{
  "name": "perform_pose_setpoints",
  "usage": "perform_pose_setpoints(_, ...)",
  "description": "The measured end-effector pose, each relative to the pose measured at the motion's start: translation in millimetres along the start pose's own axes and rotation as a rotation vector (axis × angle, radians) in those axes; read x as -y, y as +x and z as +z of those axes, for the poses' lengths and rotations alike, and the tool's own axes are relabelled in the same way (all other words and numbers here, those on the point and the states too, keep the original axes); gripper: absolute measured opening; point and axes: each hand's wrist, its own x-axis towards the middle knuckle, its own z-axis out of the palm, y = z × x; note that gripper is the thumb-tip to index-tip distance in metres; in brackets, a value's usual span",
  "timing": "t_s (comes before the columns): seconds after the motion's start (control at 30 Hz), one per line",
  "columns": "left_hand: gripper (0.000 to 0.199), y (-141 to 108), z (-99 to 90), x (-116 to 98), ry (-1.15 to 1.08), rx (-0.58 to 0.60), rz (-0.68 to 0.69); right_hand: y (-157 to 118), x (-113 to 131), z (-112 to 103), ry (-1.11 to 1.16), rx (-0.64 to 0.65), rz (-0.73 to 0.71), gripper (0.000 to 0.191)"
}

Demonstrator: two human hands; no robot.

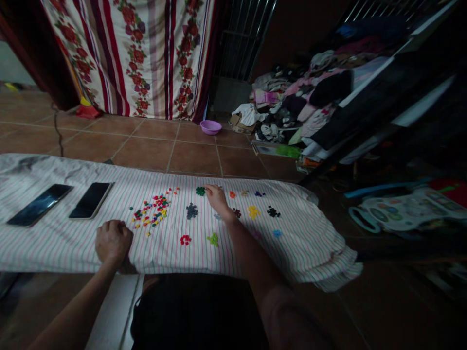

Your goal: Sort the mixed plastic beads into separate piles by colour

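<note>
Several small piles of coloured pieces lay straight on the striped cloth (131,189), sorted by colour, beside a mixed heap (159,201). The right hand (218,200) reached to the dark green pile (200,191), its fingertips drawn together at that pile's right edge; whether they gripped a piece, I cannot tell. The left hand (114,239) rested on the cloth just beside the heap, on its near left side, fingers curled under; whether they were closed on anything was hidden. Near the right wrist were the brown pile (237,213) and the yellow pile (254,212); the red pile (185,240) and the lime pile (213,239) sat nearer the body. Two phones (90,201) lay left of the heap. On the floor beyond, a purple basin (210,129) stood upright, its plain inside showing. Near it, white fabric (248,114) lay on a cardboard box (235,119), whose contents I could not make out.
</note>
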Motion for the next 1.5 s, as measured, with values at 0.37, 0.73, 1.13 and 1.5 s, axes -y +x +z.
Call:
perform_pose_setpoints(0.37,0.032,-4.5,-16.5,-11.1,0.024,0.066,-0.055,-179.0,-65.6,-89.5,-0.04,-0.149,0.169,0.024)
perform_pose_setpoints(0.73,0.036,-5.7,-25.3,-17.3,0.026,0.107,-0.084,-177.0,-55.8,-68.6,-0.234,0.048,0.098,0.025)
perform_pose_setpoints(1.13,0.032,-3.6,-20.8,-15.0,-0.005,0.082,-0.059,-98.0,-35.1,-49.2,-0.148,0.015,0.08,0.021)
perform_pose_setpoints(1.5,0.026,1.1,-1.4,-1.0,0.018,0.022,-0.006,24.1,16.1,19.4,-0.211,0.162,0.051,0.029)
